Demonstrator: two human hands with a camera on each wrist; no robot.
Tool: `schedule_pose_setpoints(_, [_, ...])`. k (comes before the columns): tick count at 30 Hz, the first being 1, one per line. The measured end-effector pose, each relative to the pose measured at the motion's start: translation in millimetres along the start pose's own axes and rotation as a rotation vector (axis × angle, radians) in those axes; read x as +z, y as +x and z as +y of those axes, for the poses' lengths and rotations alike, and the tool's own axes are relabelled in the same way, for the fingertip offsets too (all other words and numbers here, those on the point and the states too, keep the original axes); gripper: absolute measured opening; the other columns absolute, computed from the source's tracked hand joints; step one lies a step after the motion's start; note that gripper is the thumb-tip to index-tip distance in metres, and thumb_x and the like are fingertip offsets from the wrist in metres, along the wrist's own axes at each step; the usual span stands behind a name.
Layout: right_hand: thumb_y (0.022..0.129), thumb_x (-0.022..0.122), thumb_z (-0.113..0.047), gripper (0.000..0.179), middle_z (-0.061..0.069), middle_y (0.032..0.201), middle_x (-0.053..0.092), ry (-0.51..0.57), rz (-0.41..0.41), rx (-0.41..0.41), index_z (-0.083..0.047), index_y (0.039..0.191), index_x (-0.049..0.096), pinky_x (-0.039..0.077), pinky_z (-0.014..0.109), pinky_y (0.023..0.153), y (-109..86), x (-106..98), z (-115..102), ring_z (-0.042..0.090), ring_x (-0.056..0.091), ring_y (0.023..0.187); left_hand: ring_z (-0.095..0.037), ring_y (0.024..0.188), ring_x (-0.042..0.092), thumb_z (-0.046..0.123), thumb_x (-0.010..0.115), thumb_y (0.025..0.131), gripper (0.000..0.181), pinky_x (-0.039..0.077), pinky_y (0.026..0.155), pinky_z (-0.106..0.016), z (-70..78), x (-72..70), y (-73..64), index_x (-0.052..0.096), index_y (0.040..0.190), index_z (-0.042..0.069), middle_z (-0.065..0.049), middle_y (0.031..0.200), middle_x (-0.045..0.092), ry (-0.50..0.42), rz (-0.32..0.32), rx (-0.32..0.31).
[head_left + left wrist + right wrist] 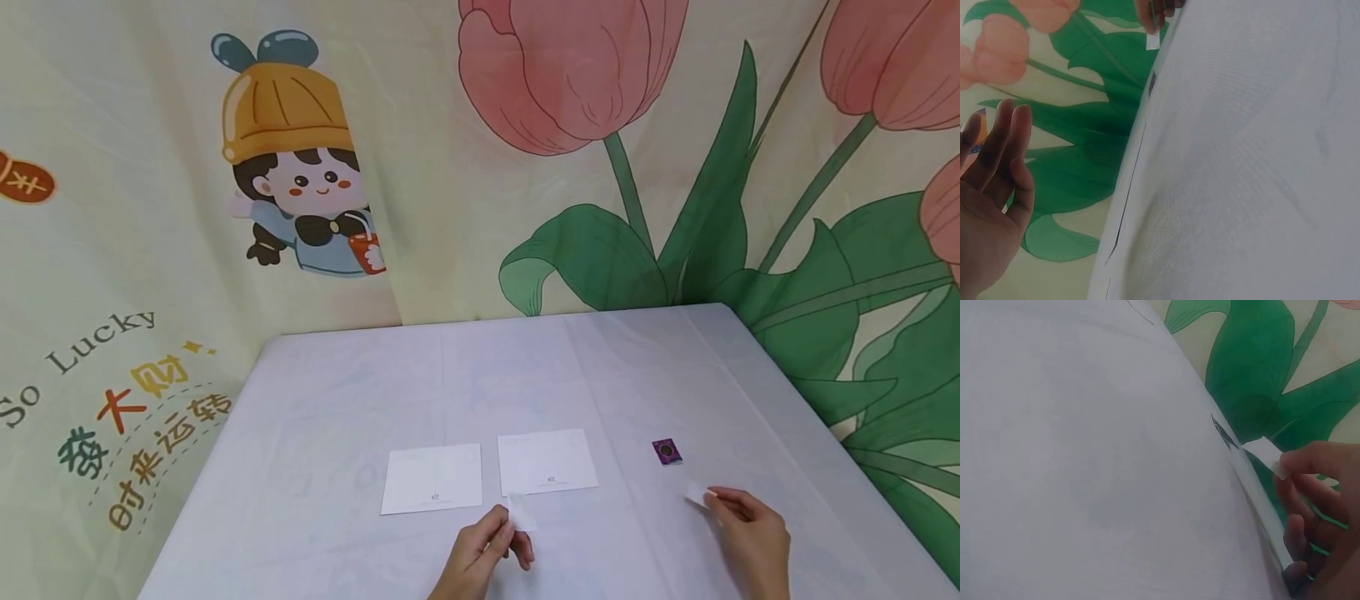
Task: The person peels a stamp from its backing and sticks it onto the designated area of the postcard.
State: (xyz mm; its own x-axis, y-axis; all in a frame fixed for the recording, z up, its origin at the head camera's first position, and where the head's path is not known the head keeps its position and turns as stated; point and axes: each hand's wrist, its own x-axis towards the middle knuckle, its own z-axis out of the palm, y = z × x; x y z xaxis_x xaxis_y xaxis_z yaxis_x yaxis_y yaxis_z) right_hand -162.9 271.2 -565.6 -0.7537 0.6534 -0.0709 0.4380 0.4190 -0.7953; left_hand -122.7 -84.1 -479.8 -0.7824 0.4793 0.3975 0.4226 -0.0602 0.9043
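My left hand (pixel 480 546) pinches a small, pale, see-through square (pixel 522 514) between thumb and fingers, just in front of the right-hand white card (pixel 547 461). In the left wrist view, an orange and blue printed piece (pixel 980 132) shows behind the fingers of that hand. Thumb and index finger of my right hand (pixel 753 537) hold a small white slip of paper (pixel 1264 453) by its edge. Beyond this slip, a small purple square (pixel 666 452) with a dark round design lies flat on the table.
A second white card (pixel 432 478) lies to the left of the first, both with tiny print along the near edge. They rest on a table with a white cover (pixel 337 400). A printed cloth (pixel 442 208) with tulips and a cartoon figure hangs behind it.
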Motion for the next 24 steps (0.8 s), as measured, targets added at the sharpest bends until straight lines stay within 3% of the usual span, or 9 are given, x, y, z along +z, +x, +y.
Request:
schedule_pose_setpoints(7, [0.086,0.064,-0.012,0.017,0.015,0.089,0.063,-0.057,0.051,0.039,-0.002,0.099,0.065,0.043,0.029,0.052,-1.4,-0.8,-1.8,0.025,0.054,0.074,-0.026,0.065,0.063,-0.01,0.032,0.095,0.02,0.046,0.059,-0.03,1.1,0.1,0.1,0.048,0.088,-0.002,-0.021,0.074,0.062,-0.002,0.001,0.001])
schedule_pose_setpoints(16, [0.082,0.064,-0.008,0.017,0.016,0.082,0.061,-0.164,0.073,0.001,0.0,0.097,0.063,0.035,0.039,0.061,-2.3,-1.3,-3.0,0.028,0.048,0.073,-0.027,0.066,0.063,-0.007,0.032,0.096,0.02,0.046,0.061,-0.03,-0.1,-1.1,-1.8,0.049,0.089,-0.002,-0.021,0.075,0.062,-0.014,0.001,-0.04])
schedule_pose_setpoints(24, [0.081,0.066,-0.007,0.021,0.014,0.083,0.06,-0.199,0.064,-0.011,-0.003,0.101,0.062,0.033,0.041,0.064,-4.5,-3.8,-1.5,0.028,0.047,0.073,-0.026,0.066,0.063,-0.009,0.031,0.096,0.021,0.047,0.061,-0.027,-2.8,-0.4,-3.1,0.049,0.089,-0.001,-0.02,0.074,0.062,-0.009,0.0,-0.011])
